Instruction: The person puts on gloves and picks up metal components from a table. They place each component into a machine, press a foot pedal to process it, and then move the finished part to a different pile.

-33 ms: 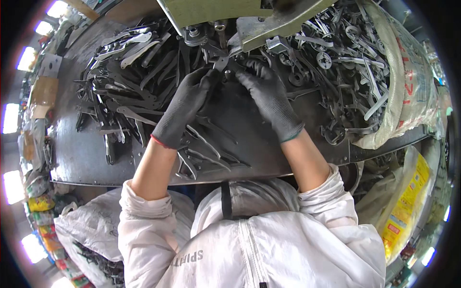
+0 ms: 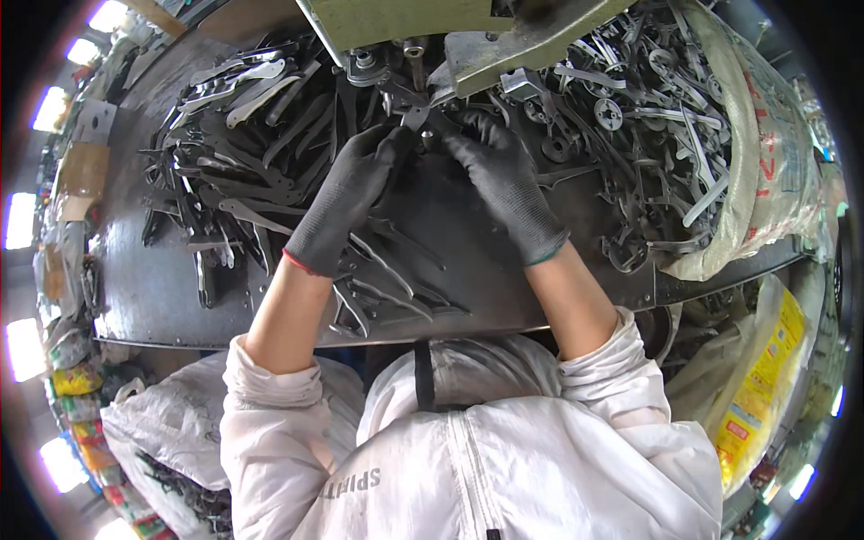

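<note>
In black gloves, both my hands work at the middle of the table, beneath the machine's punch (image 2: 415, 67). My left hand (image 2: 346, 193) is closed, pinching a flat grey metal part (image 2: 416, 117) with a rounded head from its left side. On the other side of that part is my right hand (image 2: 504, 180), fingers curled in; the fingertips are dark and hard to tell from the metal, so what they grip cannot be made out. A small shiny pin (image 2: 427, 139) stands just below the part, between the hands.
The green machine head (image 2: 405, 22) overhangs the far middle of the table. Curved dark metal handles (image 2: 252, 162) are heaped at left. At right, a woven sack (image 2: 765, 171) spills loose metal pieces (image 2: 684, 135). Several handles (image 2: 382, 265) lie near the front edge.
</note>
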Demonstrator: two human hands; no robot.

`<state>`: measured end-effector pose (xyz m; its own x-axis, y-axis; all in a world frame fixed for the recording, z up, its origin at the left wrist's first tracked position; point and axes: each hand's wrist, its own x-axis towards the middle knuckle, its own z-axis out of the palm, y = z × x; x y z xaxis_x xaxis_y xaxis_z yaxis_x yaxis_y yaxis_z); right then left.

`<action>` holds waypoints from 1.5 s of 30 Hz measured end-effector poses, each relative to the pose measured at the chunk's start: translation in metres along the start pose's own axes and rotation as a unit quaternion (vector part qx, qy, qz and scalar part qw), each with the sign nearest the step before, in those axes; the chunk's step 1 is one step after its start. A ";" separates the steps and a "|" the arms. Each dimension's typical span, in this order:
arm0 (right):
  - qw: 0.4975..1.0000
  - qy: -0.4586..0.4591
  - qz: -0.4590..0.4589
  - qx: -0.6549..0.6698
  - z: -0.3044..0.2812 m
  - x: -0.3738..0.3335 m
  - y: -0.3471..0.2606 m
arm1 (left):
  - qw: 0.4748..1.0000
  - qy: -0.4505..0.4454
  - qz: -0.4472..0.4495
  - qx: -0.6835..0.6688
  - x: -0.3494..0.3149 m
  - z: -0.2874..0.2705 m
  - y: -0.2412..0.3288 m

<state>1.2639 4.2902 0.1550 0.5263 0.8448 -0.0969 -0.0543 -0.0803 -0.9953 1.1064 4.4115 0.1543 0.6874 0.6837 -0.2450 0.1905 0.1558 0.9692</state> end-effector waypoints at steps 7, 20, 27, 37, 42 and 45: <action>0.998 -0.030 -0.025 -0.045 0.001 0.018 0.031 | 0.995 -0.024 -0.043 0.085 0.015 -0.012 -0.009; 0.995 -0.047 0.090 0.013 -0.002 0.006 0.020 | 0.664 0.203 -0.080 0.716 0.052 -0.036 0.033; 0.969 0.007 -0.100 -0.226 -0.010 0.008 0.039 | 0.735 0.196 0.050 0.648 0.026 -0.076 0.026; 0.992 -0.058 0.110 0.021 -0.009 -0.022 0.008 | 0.721 0.243 0.118 0.638 -0.023 -0.089 0.054; 0.993 -0.048 0.104 0.036 -0.016 -0.018 0.020 | 0.726 0.281 0.211 0.591 -0.039 -0.097 0.053; 0.994 -0.029 0.101 0.039 -0.007 -0.024 0.012 | 0.729 0.289 0.145 0.604 -0.041 -0.093 0.048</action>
<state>1.2570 4.2655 0.1453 0.4474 0.8450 -0.2928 -0.2204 -0.2131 -0.9518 1.0226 4.4574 0.2129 0.4784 0.8030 0.3554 0.8133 -0.5578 0.1655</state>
